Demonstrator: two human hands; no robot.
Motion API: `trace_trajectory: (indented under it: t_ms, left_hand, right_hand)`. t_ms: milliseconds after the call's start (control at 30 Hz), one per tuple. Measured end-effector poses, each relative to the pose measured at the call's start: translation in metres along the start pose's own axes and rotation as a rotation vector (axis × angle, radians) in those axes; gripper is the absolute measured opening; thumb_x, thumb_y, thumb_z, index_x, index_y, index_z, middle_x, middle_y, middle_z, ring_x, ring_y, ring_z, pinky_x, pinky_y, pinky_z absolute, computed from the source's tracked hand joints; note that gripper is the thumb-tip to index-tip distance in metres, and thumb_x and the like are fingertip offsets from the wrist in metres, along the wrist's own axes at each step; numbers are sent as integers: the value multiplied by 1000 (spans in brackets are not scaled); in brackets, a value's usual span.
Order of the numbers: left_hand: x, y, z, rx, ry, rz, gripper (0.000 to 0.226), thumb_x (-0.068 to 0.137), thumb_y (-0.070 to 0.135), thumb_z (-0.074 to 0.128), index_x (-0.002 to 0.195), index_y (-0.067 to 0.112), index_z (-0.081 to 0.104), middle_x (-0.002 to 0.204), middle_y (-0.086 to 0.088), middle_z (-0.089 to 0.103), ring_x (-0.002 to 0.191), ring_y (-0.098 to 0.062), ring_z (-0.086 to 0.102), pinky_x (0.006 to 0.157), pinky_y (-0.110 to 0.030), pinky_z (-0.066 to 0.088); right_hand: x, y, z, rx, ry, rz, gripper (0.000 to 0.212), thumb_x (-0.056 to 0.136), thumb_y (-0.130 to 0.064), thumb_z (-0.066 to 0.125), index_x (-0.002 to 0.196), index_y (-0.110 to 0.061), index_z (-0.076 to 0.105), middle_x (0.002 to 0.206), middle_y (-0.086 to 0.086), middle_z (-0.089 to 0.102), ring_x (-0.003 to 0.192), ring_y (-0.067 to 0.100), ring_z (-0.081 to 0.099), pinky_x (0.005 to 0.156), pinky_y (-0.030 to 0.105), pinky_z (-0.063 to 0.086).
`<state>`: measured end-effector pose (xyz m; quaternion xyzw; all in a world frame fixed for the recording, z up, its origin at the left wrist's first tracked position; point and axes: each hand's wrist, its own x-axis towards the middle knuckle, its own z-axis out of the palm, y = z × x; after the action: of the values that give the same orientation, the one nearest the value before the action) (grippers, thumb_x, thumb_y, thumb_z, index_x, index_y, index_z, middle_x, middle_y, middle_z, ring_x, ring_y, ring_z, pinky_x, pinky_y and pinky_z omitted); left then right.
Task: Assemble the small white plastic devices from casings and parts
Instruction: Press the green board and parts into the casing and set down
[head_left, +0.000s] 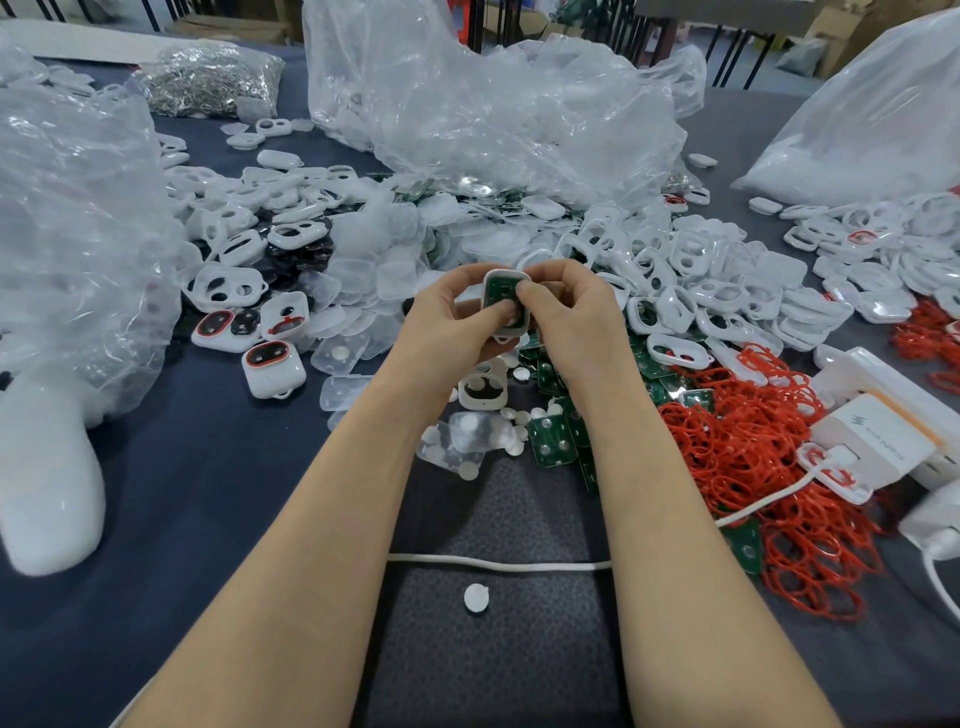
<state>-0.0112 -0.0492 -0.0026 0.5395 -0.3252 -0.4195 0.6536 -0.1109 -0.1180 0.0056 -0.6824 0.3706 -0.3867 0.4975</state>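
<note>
both hands (451, 312) (563, 306) grip white casing (503, 301), thumbs pressing green board (501, 290).

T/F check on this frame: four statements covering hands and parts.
1. The left hand and right hand both hold one white casing with a green board in it. True.
2. The red ring pile is on the person's left. False: the red rings lie on the right.
3. A bag of metal parts sits at the far left of the table. True.
4. No casing lying there has a red ring fitted. False: a ringed casing lies left of the hands.
</note>
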Motion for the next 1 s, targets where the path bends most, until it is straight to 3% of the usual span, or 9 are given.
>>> trace_trajectory:
  t_ms: [200,367,533,700,833,1000]
  left_hand:
    - [0,-1,1,14,22,13,26,92,-2,57,107,18,63,84,-5,73,79,-17,70,81,-29,58]
    - [0,0,1,-6,15,-9,25,92,-1,57,109,17,64,82,-3,73,77,-13,71,75,-24,58]
    - [-1,-1,3,16,25,9,27,92,0,57,115,14,63,83,-3,73,79,-14,71,77,-26,58]
    - [-5,2,8,67,64,67,25,92,-1,56,105,18,64,76,-1,74,74,-13,71,76,-27,59]
    - [2,14,27,-85,86,26,25,91,-6,55,101,15,61,90,-12,72,79,-19,73,74,-27,59]
    - [22,23,88,-180,29,-51,23,92,-3,55,98,19,58,114,-17,63,91,-25,71,70,-26,59]
  right_hand:
    - [1,2,1,-17,4,-15,5,90,-15,59,86,-16,61,65,-4,52,61,7,48,56,19,44]
    - [1,2,0,-10,-4,-13,9,90,-13,58,83,-18,60,68,-1,53,66,11,49,61,24,45]
    - [2,3,-1,-6,5,-15,11,90,-12,58,81,-19,61,65,-5,53,60,5,48,57,17,44]
    - [-1,1,-6,45,7,-4,6,89,-15,61,93,-15,65,74,-4,61,64,2,54,61,16,48]
    - [7,1,-42,-38,194,13,8,92,-22,58,97,-22,63,76,-10,55,68,5,52,64,20,42]
    - [23,5,-114,-414,477,62,26,93,-10,46,108,-15,67,101,1,65,95,17,58,69,17,33]
